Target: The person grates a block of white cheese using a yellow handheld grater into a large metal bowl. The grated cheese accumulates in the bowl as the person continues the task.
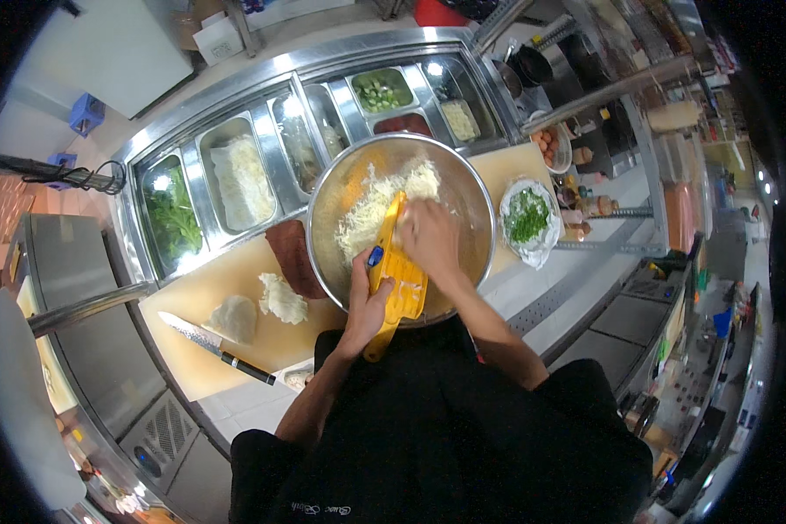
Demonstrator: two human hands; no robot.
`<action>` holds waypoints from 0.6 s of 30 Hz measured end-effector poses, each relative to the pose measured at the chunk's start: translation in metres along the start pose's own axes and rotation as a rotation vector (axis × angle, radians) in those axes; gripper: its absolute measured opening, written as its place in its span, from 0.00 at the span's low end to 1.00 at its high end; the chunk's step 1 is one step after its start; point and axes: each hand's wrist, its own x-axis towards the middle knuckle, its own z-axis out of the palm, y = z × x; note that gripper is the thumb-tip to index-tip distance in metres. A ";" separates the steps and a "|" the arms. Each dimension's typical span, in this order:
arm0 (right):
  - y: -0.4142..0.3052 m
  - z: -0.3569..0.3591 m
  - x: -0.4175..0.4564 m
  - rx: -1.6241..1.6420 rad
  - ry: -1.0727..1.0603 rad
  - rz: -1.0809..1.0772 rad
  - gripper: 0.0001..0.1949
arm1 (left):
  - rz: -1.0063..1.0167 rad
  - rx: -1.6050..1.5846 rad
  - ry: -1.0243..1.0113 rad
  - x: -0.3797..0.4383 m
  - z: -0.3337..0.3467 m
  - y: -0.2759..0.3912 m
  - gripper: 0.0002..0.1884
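A large steel mixing bowl (pixel 488 196) stands before me, with pale shreds (pixel 373 213) and an orange-yellow powder or crumb (pixel 360 177) inside. My left hand (pixel 369 304) holds a yellow plastic grater (pixel 403 278) slanting over the bowl's near side. My right hand (pixel 432 239) is curled over the grater's upper part; it seems to hold a pale piece, mostly hidden by the fingers. Left of the bowl, a whitish peeled chunk (pixel 234 319) and a crumpled white lump (pixel 283 299) lie on the cutting board (pixel 190 367), beside a black-handled kitchen knife (pixel 203 337).
A dark red folded cloth or slab (pixel 295 259) touches the bowl's left side. Behind stands a steel ingredient counter (pixel 216 85) with leafy greens (pixel 172 216) and cut green vegetables (pixel 380 92). Chopped herbs (pixel 526 215) fill a lined bowl at right, below a basket of eggs (pixel 547 145).
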 end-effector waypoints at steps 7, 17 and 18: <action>0.017 0.009 -0.004 -0.048 0.022 0.016 0.12 | -0.040 -0.023 0.009 -0.004 0.003 -0.007 0.33; 0.019 0.004 -0.011 0.020 0.051 0.048 0.13 | -0.025 -0.060 -0.005 -0.006 0.007 -0.002 0.32; 0.017 0.007 -0.006 0.021 0.081 0.046 0.13 | -0.046 -0.087 -0.007 -0.005 0.005 0.004 0.33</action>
